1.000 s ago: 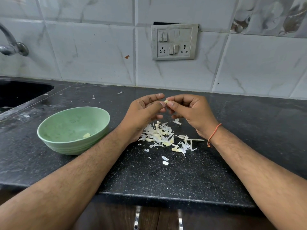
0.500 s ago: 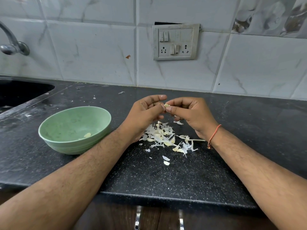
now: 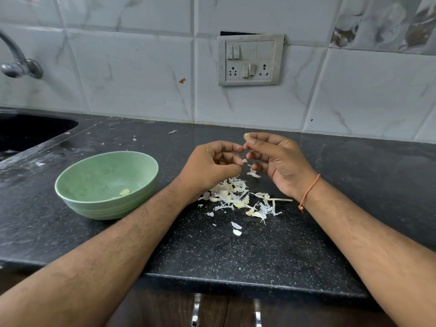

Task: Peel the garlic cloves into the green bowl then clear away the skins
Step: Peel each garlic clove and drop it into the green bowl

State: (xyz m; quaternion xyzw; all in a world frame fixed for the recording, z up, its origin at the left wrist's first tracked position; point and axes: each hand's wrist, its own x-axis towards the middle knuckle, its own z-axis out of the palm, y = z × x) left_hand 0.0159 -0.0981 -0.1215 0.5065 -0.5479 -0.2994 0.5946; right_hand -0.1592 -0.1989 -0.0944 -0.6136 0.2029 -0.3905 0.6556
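My right hand [image 3: 280, 159] pinches a small pale garlic clove [image 3: 247, 137] between thumb and forefinger, raised above the black counter. My left hand [image 3: 211, 165] is just left of it, fingers curled, pinching a thin strip of skin [image 3: 243, 159] that hangs between the two hands. Below them lies a pile of white skins and unpeeled cloves [image 3: 236, 197]. The green bowl [image 3: 77, 180] stands to the left with one peeled clove [image 3: 124, 192] inside.
Loose skin flakes [image 3: 236, 228] lie nearer the counter's front edge [image 3: 236, 279]. A dark sink [image 3: 28, 131] and tap [image 3: 16, 64] are at far left. A switch panel [image 3: 250, 60] sits on the tiled wall behind.
My hands have drawn slightly apart. The right hand lifted the clove higher, and a strip of skin has come away towards the left hand.
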